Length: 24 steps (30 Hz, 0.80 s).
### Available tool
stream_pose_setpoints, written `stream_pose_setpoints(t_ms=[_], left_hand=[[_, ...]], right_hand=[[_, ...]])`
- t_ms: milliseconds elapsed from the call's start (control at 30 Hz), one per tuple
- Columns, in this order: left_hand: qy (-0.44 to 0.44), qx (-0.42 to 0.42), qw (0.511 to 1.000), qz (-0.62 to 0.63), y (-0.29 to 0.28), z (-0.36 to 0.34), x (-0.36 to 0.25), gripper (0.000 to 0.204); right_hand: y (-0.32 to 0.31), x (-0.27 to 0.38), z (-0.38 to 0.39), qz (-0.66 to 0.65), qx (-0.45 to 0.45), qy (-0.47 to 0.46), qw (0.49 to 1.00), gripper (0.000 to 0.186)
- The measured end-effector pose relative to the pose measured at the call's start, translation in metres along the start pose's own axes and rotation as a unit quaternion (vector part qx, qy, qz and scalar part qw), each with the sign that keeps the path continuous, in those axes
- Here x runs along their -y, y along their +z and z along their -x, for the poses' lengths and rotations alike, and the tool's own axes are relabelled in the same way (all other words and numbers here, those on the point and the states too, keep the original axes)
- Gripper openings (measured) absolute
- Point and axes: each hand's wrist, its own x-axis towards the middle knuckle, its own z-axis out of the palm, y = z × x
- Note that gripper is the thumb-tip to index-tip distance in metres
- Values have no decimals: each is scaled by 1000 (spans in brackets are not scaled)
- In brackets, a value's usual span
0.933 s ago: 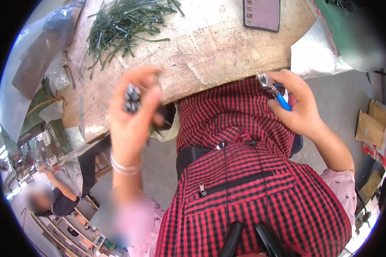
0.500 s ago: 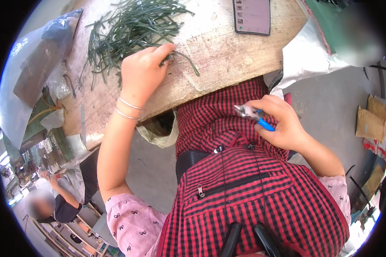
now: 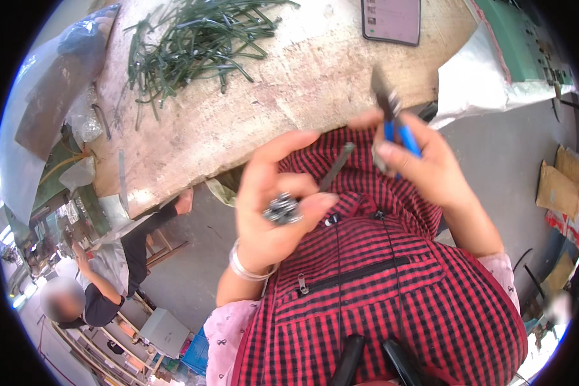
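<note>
My left hand [image 3: 264, 199] is closed in front of the apron, off the table's near edge. Its curled fingers hold a bundle of thin dark strips [image 3: 283, 209], whose cut ends face up. A single dark strip [image 3: 339, 166] juts from near the thumb and fingertips toward my right hand. Gripped in my right hand [image 3: 424, 157] are blue-handled pliers [image 3: 391, 122], jaws pointing up and away, blurred by motion. On the wooden table [image 3: 302, 71], a loose pile of dark green strips [image 3: 199, 48] lies at the far left.
A phone [image 3: 391, 22] rests at the table's back. White sheeting [image 3: 473, 77] hangs at the right, and clear plastic bags [image 3: 64, 96] are at the left. Brown packages [image 3: 556, 183] stand on the floor at the right. Another person [image 3: 87, 296] sits at the lower left.
My left hand has come off the pile, toward me and to the right, carrying a strip. My right hand has raised the pliers, turning their jaws upward.
</note>
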Motion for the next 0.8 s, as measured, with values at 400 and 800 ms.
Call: stream_pose_setpoints(t_ms=[400,800], left_hand=[[-86,-19,996,-5,1,-1,-9,27],[-152,-9,982,109,-8,-3,-13,29]], right_hand=[[11,26,0,327,-60,-211,919,35],[15,40,19,564,-55,-246,786,60]])
